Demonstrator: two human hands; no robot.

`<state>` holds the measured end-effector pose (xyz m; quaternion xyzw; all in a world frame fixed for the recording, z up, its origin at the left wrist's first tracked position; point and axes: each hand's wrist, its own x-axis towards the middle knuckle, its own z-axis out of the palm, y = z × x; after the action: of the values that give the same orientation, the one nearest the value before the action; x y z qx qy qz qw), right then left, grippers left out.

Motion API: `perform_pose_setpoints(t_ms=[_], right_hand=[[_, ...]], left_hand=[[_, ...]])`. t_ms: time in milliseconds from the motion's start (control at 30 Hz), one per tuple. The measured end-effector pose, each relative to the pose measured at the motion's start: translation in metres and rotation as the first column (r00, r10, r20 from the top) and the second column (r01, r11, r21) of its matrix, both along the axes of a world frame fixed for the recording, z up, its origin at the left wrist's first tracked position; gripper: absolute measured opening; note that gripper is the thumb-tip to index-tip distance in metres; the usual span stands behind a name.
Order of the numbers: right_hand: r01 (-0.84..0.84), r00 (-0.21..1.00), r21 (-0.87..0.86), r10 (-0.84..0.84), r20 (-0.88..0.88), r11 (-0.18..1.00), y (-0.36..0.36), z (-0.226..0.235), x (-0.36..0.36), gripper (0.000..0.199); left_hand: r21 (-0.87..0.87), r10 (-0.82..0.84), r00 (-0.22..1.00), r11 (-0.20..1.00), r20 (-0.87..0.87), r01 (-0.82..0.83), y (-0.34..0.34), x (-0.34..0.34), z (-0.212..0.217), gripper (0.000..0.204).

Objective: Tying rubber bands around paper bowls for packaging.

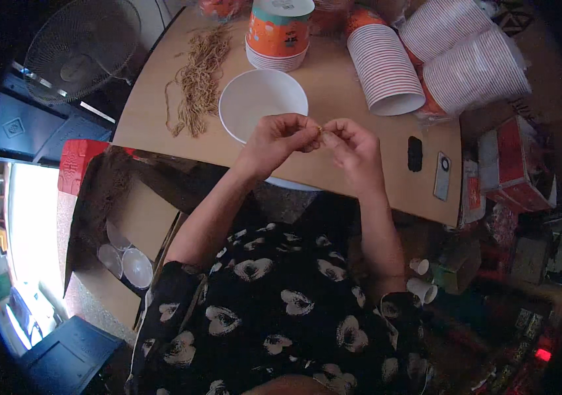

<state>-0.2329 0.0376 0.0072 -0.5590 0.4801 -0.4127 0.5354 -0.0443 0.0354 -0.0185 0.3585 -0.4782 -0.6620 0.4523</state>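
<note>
My left hand [280, 139] and my right hand [353, 145] meet fingertip to fingertip above the near rim of a white bowl [255, 99] on a tan table [333, 164]. Between the fingertips both hands pinch a tiny tan rubber band [319, 130]. A heap of the same tan rubber bands [199, 76] lies on the table left of the bowl. A stack of orange-and-teal paper bowls [280, 33] stands behind the white bowl.
Long stacks of paper bowls [386, 69] [475, 69] lie on their sides at the back right. A black object [414, 153] and a phone [442, 175] lie at the right. An open cardboard box [120, 224] with clear lids stands at lower left, a fan [80, 46] upper left.
</note>
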Motion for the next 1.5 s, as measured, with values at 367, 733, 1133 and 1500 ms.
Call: perform_pose_setpoints(t_ms=[367, 733, 1133, 1500], right_hand=[[-0.066, 0.998, -0.065, 0.066, -0.001, 0.996, -0.004, -0.009, 0.000, 0.011], [0.023, 1.000, -0.117, -0.025, -0.013, 0.993, 0.001, -0.012, 0.008, 0.006], [0.023, 0.997, -0.167, -0.035, -0.070, 0.986, 0.002, -0.013, 0.007, 0.005], [-0.069, 0.996, -0.034, 0.071, 0.061, 0.997, 0.006, -0.013, -0.001, 0.012]], left_hand=[[-0.019, -0.013, 0.997, 1.000, 0.071, 0.015, 0.000, 0.002, -0.001, 0.022], [-0.016, 0.012, 1.000, 1.000, 0.029, -0.011, 0.001, 0.001, 0.001, 0.024], [0.010, -0.014, 0.998, 1.000, 0.065, 0.013, 0.004, 0.002, 0.009, 0.021], [0.038, -0.029, 0.999, 0.999, 0.018, 0.028, 0.004, 0.001, 0.005, 0.017]])
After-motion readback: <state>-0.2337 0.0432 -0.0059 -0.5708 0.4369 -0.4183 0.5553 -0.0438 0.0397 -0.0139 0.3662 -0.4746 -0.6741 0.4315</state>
